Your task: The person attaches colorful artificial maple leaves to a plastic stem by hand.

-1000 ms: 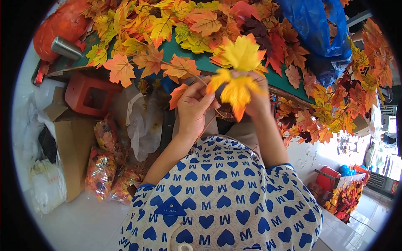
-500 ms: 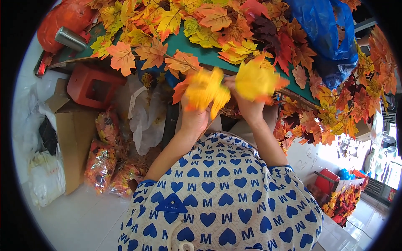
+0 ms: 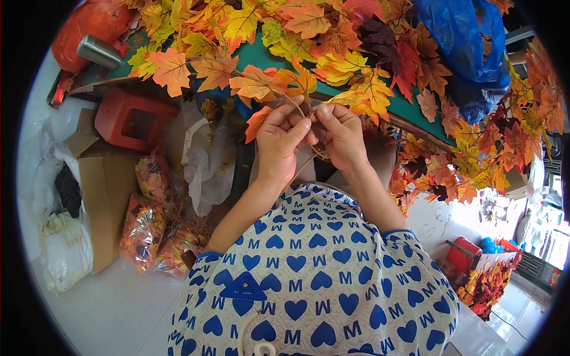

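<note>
My left hand (image 3: 281,142) pinches the thin brown stem of an artificial maple-leaf garland (image 3: 259,85). Its orange leaves trail up and left over the table edge, and the stem's loose end (image 3: 304,164) hangs below my hands. Close beside it, my right hand (image 3: 343,135) is closed, thumb against forefinger, at the stem of a yellow-orange maple-leaf sprig (image 3: 369,97) that fans out behind the fingers. The fingertips of both hands nearly meet. Where the two stems come together is partly hidden by my fingers.
Heaps of artificial leaves (image 3: 309,24) cover the green tabletop (image 3: 255,56). A steel flask (image 3: 100,52) lies at the far left and a blue plastic bag (image 3: 463,47) at the right. Below the table are a red stool (image 3: 129,118), a cardboard box (image 3: 104,207) and bagged leaves (image 3: 142,231).
The blurred yellow leaves that covered both hands have swung away, uncovering my fingers and the brown stems. The yellow sprig now lies beyond my right hand, and my hands are closer together.
</note>
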{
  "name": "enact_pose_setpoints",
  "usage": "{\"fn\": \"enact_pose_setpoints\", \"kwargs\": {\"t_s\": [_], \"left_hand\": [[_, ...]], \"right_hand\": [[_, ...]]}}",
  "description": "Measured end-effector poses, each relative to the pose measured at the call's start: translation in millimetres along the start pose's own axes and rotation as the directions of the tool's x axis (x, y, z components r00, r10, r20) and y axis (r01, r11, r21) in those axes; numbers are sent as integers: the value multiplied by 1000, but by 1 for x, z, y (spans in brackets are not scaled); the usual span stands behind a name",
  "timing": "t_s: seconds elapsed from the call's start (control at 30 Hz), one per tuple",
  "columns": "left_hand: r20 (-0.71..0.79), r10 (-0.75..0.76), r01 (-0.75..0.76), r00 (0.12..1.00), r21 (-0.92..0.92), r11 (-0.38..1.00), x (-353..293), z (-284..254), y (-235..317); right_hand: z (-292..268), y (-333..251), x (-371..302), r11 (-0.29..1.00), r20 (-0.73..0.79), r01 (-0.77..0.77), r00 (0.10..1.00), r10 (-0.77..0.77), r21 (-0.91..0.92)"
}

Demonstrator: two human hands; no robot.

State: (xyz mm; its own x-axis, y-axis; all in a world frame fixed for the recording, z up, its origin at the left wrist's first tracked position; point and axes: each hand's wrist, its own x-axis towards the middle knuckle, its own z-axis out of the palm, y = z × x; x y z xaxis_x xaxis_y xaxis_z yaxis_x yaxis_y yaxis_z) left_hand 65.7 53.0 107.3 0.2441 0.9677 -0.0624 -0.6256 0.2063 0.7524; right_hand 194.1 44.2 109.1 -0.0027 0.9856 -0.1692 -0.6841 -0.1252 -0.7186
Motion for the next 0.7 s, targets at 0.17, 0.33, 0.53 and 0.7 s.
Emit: {"fn": "enact_pose_setpoints", "kwargs": {"t_s": [0.17,0.33,0.53,0.7], "left_hand": [[-11,-19,19,1000,12,1000,0,-1,1],[-31,-23,23,999,10,1000,3,-3,-1],[-70,-20,29,997,127,991,5,-6,-9],[-56,111,-101,992,150,983,4,-29,-14]], "right_hand": [[-1,5,2,999,-37,27,999,-28,-17],[-5,9,5,988,-28,82,996,-86,-132],[-2,-6,-2,886,-51,194,970,-236,-422],[7,-6,-4,892,179,279,957,-228,-356]]}}
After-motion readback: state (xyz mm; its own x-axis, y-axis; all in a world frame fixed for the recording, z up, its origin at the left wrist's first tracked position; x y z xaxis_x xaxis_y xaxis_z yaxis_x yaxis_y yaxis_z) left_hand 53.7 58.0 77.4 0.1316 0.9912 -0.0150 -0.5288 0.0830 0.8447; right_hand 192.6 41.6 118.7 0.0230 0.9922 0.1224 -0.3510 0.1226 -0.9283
